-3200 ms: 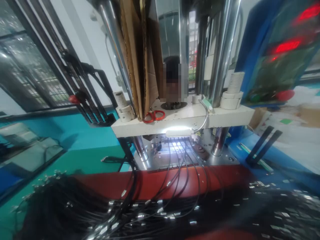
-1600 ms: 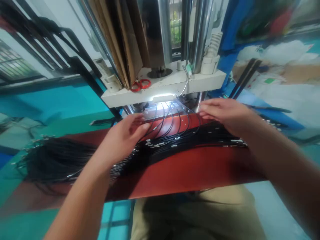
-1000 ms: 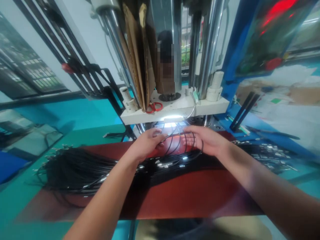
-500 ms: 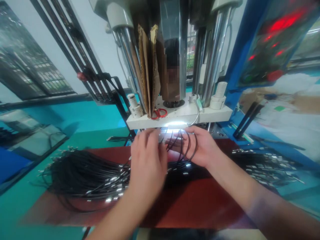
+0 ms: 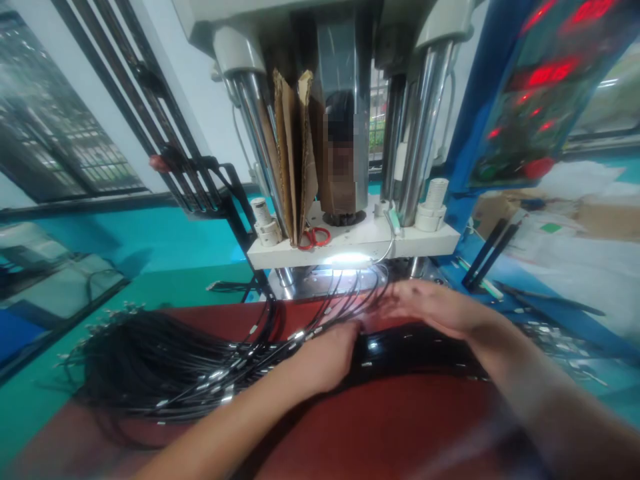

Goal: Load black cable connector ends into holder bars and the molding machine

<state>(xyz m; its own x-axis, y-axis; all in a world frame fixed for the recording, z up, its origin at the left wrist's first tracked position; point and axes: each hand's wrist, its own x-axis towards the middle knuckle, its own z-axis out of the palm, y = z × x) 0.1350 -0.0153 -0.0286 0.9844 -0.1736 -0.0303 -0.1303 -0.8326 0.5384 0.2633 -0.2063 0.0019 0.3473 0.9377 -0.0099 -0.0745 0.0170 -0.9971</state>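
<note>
My left hand (image 5: pixel 333 353) is closed low over the bundle of black cables (image 5: pixel 185 353) with metal end pieces on the red work surface (image 5: pixel 390 427); its fingertips are hidden, pressed in among the cables. My right hand (image 5: pixel 425 303), blurred, reaches leftward with its fingers stretched out, beside thin looped cables (image 5: pixel 356 287). Those loops run from under the press's white plate (image 5: pixel 350 250), their upper ends at the bright lamp (image 5: pixel 347 259). Whether the right fingertips touch the loops I cannot tell.
Red-handled scissors (image 5: pixel 314 238) and folded cardboard (image 5: pixel 293 160) rest on the white plate between steel columns. A blue control panel with red displays (image 5: pixel 550 73) stands at the right. More cable ends (image 5: pixel 565 347) lie at the right, past my right forearm.
My left hand has dropped from in front of the lamp onto the cable bundle. The right hand has drawn down and right, off the looped cables it was holding. The view has tilted slightly.
</note>
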